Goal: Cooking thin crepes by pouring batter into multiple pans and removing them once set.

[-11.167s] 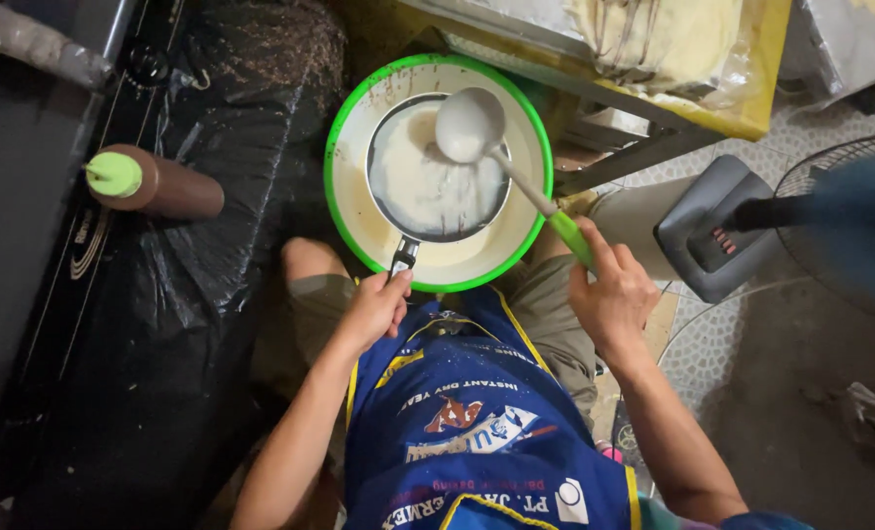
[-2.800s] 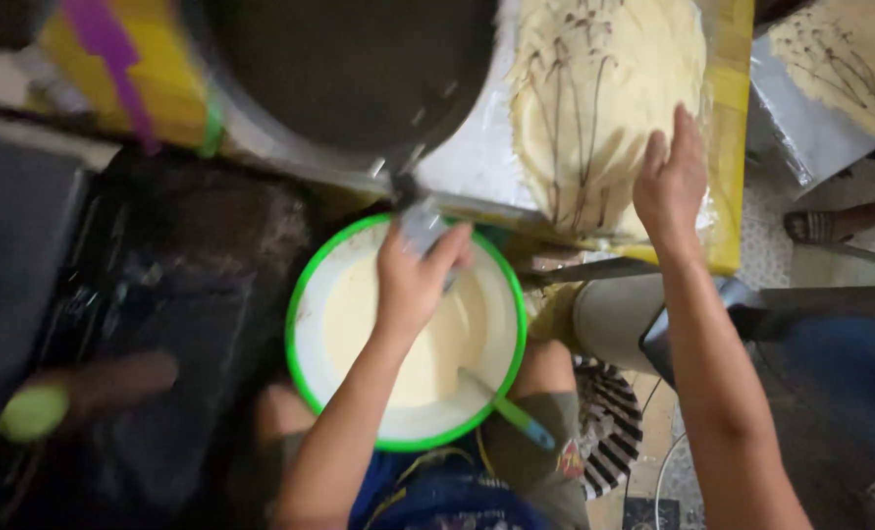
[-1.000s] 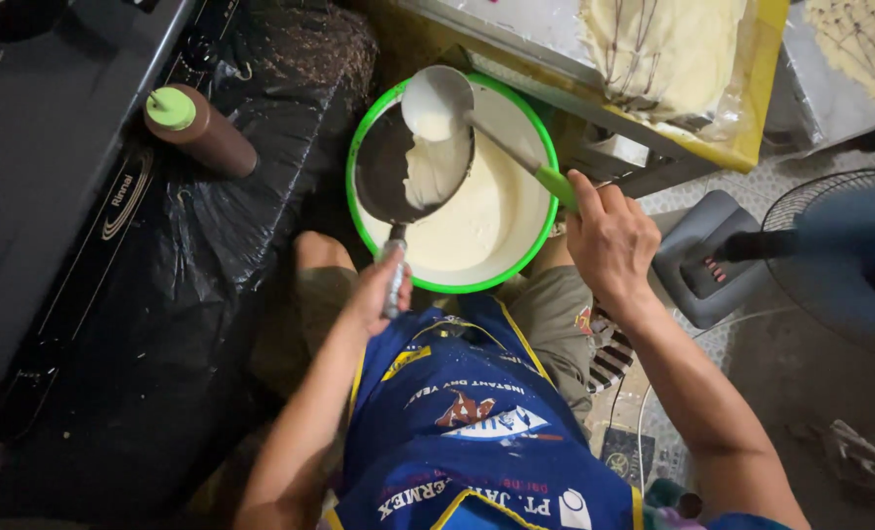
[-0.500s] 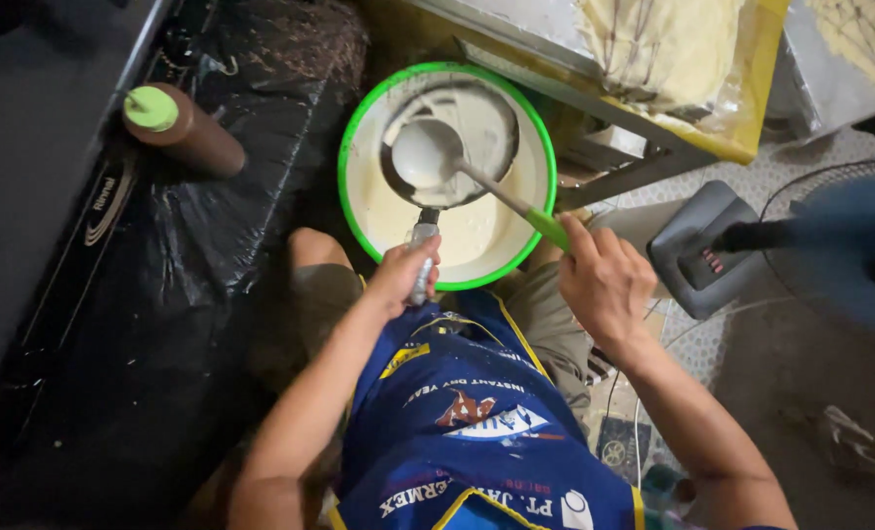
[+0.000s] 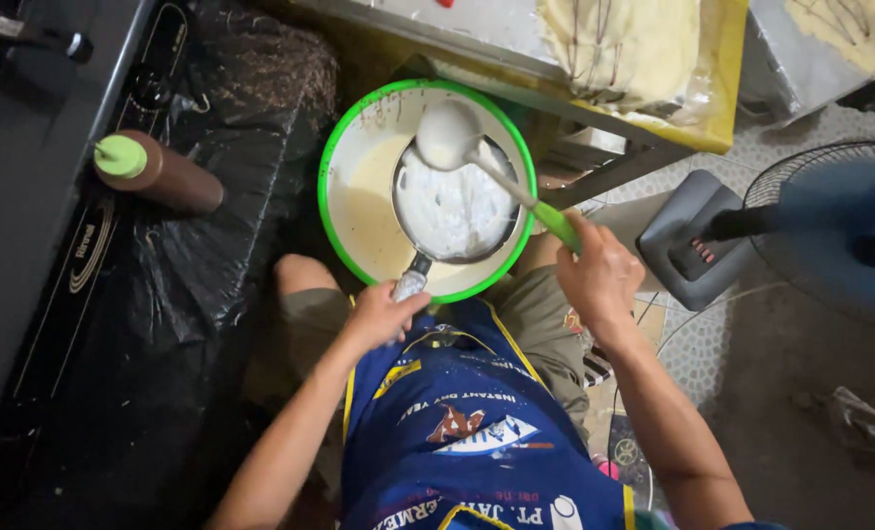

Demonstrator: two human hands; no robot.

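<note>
Small pan (image 5: 454, 211), coated in white batter, sits over the green-rimmed batter bowl (image 5: 359, 128) between the person's knees; the left hand (image 5: 378, 316) is closed round its handle. The right hand (image 5: 599, 280) grips the green handle of a ladle (image 5: 449, 134) whose scoop rests at the pan's far edge. A brown squeeze bottle (image 5: 162, 177) lies on the black sheet to the left

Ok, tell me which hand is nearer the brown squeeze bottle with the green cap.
Left. The left hand grips the pan's handle, below and right of the squeeze bottle. The right hand holds the ladle farther right, beyond the bowl.
</note>
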